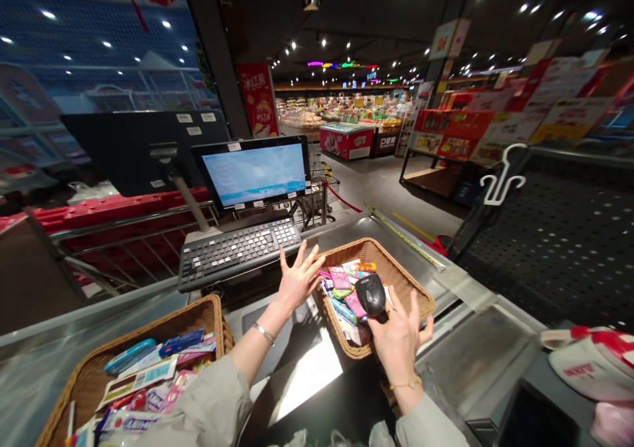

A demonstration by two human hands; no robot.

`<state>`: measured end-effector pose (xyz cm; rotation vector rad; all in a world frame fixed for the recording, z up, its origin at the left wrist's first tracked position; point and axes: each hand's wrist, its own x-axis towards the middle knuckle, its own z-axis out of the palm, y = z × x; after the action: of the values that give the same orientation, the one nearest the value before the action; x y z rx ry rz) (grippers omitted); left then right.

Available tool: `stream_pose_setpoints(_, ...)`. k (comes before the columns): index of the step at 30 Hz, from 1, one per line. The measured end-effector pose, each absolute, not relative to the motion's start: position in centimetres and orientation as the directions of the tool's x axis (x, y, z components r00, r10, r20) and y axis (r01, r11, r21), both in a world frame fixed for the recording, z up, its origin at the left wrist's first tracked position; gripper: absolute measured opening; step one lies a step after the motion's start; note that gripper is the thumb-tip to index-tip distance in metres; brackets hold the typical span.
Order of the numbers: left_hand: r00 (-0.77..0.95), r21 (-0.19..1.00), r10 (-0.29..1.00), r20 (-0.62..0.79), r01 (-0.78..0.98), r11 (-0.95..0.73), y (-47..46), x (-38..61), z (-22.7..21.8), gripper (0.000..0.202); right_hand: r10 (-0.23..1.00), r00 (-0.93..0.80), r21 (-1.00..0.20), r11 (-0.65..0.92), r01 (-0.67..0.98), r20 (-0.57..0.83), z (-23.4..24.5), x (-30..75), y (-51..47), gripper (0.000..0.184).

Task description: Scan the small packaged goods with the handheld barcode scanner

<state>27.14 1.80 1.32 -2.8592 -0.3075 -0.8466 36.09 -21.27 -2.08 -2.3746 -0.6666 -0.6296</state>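
I log: L hand [297,283] splayed, empty, by right basket [396,278]'s left rim; R hand [397,338] half-curled, gripping blk device [370,292] (mouse-shaped) over pkts [341,277].

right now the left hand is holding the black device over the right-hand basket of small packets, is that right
Wrong hand: the head view shows the right hand holding the black device over the right-hand basket of small packets.

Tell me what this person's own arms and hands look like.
Loose, pale grey sleeves end partway down both forearms. The left hand has a silvery bangle at its wrist; the right hand has a thin gold-toned bracelet and a finger ring. Both are gloveless.
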Motion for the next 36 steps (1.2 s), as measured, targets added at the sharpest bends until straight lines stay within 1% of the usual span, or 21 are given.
stream_pose_setpoints(8,0.783,-0.034,0.273,0.559,0.35,-0.936,2.1,23.5,1.7,0.047,0.42,0.734,-0.407,-0.633,0.659,0.534,-1.4,34.5,-19.1,0.035)
stream_pose_setpoints(16,0.735,-0.014,0.399,0.549,0.485,-0.874,3.1,17.8,1.3,0.045,0.541,0.662,-0.412,-0.52,0.748,0.519,-0.5,31.8,-16.0,0.032)
stream_pose_setpoints(20,0.71,0.004,0.449,0.543,0.532,-0.846,3.2,15.2,1.1,0.045,0.568,0.637,-0.413,-0.486,0.77,0.52,-0.5,30.5,-14.8,0.03)
stream_pose_setpoints(28,0.649,0.011,0.541,0.535,0.635,-0.772,3.2,10.5,0.4,0.045,0.646,0.561,-0.408,-0.39,0.825,0.518,-0.6,28.2,-13.0,0.035)
stream_pose_setpoints(36,0.565,0.023,0.625,0.538,0.732,-0.681,3.6,5.2,-0.5,0.046,0.702,0.456,-0.366,-0.289,0.884,0.547,-0.8,25.8,-11.4,0.028)
